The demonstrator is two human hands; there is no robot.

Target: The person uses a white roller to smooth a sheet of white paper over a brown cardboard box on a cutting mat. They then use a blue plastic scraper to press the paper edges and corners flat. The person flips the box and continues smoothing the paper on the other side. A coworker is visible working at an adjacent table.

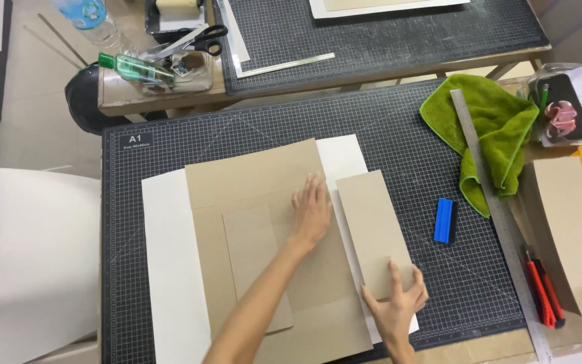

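My left hand [311,210] lies flat, fingers together, on a large brown cardboard sheet [257,175] near its right edge. A smaller brown card [247,246] rests on that sheet to the left of the hand. My right hand [395,303] presses its fingers on the lower end of a narrow brown cardboard strip [372,219] lying just right of the big sheet. White paper [170,256] shows beneath the cardboard. All of it rests on a dark gridded cutting mat [405,141].
A blue block [444,220] lies right of the strip. A green cloth [493,121] and a long steel ruler [496,209] sit at the right, with red cutters [543,290] and brown board [570,229] beyond. Scissors [200,39] and bottles lie on the far table.
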